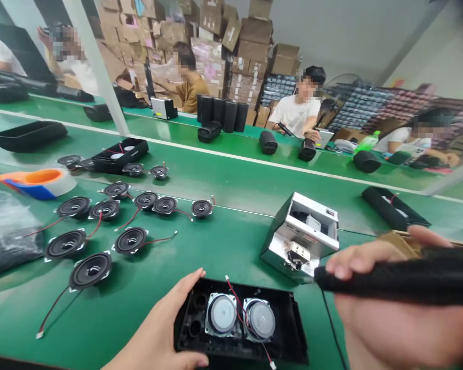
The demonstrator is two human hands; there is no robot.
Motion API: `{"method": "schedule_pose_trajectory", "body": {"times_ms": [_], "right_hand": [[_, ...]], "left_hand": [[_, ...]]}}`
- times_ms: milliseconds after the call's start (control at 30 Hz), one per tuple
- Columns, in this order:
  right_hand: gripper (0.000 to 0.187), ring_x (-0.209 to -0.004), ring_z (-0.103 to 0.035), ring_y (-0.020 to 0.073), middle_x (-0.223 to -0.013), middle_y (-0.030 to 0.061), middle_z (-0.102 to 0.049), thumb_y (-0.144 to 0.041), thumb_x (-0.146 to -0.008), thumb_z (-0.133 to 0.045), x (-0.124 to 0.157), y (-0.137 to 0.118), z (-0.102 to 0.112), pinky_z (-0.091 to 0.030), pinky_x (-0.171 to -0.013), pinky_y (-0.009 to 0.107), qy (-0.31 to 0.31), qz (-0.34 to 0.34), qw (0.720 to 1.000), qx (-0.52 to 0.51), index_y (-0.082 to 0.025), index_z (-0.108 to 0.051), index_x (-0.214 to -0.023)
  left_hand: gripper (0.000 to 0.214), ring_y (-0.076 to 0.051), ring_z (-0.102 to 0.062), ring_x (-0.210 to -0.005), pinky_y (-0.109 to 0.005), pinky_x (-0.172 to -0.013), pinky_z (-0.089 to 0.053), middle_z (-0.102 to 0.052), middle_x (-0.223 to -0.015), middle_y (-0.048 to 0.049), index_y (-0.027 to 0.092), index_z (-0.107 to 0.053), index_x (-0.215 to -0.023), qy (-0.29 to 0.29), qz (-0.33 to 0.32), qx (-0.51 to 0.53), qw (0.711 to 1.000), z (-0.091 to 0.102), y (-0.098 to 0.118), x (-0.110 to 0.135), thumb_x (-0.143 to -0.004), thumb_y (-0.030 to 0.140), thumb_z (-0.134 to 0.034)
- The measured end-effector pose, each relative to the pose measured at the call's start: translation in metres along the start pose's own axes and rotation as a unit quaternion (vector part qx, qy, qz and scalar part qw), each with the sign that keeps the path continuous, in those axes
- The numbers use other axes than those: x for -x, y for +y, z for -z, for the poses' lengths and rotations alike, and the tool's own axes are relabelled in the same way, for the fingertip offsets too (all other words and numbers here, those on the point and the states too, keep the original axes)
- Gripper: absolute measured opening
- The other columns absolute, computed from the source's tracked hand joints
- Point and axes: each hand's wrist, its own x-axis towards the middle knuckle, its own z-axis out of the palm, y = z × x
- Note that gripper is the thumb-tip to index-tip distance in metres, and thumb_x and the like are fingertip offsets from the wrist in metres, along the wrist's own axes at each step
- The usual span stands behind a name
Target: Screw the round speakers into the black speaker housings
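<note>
My left hand [156, 329] grips the left edge of a black plastic speaker housing [185, 334], which lies open side up on the green bench. Inside it sit two square-framed speaker drivers [239, 318] side by side, with red wire running across them. My right hand [381, 298] is shut around a black corded electric screwdriver [393, 277], its tip just right of the housing and close to a silver screw feeder [299, 236]. Several loose speaker drivers [90, 270] with red leads lie to the left.
A roll of tape [36, 183] and a plastic bag [7, 231] lie at the left. Black housings [119, 155] sit farther along the bench. Beyond a white-edged divider, co-workers [299, 105] sit at another green bench with black cylindrical speakers [219, 114], before stacked cardboard boxes [247, 56].
</note>
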Motion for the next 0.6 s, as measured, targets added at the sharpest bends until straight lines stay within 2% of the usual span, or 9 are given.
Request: {"method": "schedule_pose_trajectory", "body": {"times_ms": [100,167,267,433,600], "right_hand": [[0.065,-0.057,-0.067,0.0221,-0.074,-0.0002,-0.063,-0.084,-0.094,-0.063,-0.046,0.001,0.014,-0.054,-0.05,0.034,0.026,0.026,0.999,-0.002,-0.023,-0.064,-0.115],[0.066,-0.052,-0.062,0.0198,-0.071,-0.0021,-0.062,-0.086,-0.096,-0.057,-0.059,0.007,0.021,-0.052,-0.049,0.033,0.034,0.058,0.998,0.003,-0.023,-0.061,-0.116],[0.068,-0.047,-0.057,0.0187,-0.066,-0.0038,-0.061,-0.088,-0.096,-0.053,-0.056,0.018,0.026,-0.049,-0.047,0.033,0.019,0.077,0.997,0.015,-0.023,-0.057,-0.115],[0.077,-0.047,-0.055,0.0197,-0.068,-0.0031,-0.063,-0.094,-0.089,-0.059,-0.046,0.024,0.021,-0.047,-0.046,0.034,-0.02,0.032,0.999,0.011,-0.023,-0.058,-0.12],[0.08,-0.047,-0.054,0.0193,-0.068,-0.0031,-0.062,-0.094,-0.092,-0.053,-0.044,0.022,0.026,-0.047,-0.044,0.032,-0.02,-0.031,0.999,-0.018,-0.026,-0.06,-0.134]], "left_hand": [[0.142,-0.045,-0.041,-0.162,-0.072,-0.131,-0.034,-0.037,-0.179,-0.0068,0.055,-0.01,-0.172,-0.007,-0.002,-0.002,1.0,-0.004,0.008,-0.009,-0.068,0.031,-0.104],[0.147,-0.046,-0.042,-0.161,-0.073,-0.13,-0.036,-0.038,-0.179,-0.0076,0.055,-0.011,-0.172,-0.011,-0.008,-0.005,1.0,-0.008,0.012,-0.015,-0.063,0.032,-0.107],[0.154,-0.047,-0.045,-0.159,-0.07,-0.128,-0.041,-0.041,-0.177,-0.0096,0.052,-0.01,-0.173,-0.014,-0.023,-0.002,1.0,-0.013,0.017,-0.021,-0.057,0.031,-0.11],[0.157,-0.047,-0.047,-0.157,-0.068,-0.127,-0.044,-0.042,-0.176,-0.0099,0.051,-0.006,-0.174,-0.02,-0.023,-0.01,0.999,-0.012,0.018,-0.022,-0.057,0.045,-0.111],[0.155,-0.048,-0.047,-0.157,-0.065,-0.128,-0.044,-0.042,-0.176,-0.0133,0.046,-0.008,-0.176,-0.022,-0.037,-0.012,0.999,-0.012,0.017,-0.023,-0.059,0.056,-0.109]]}}
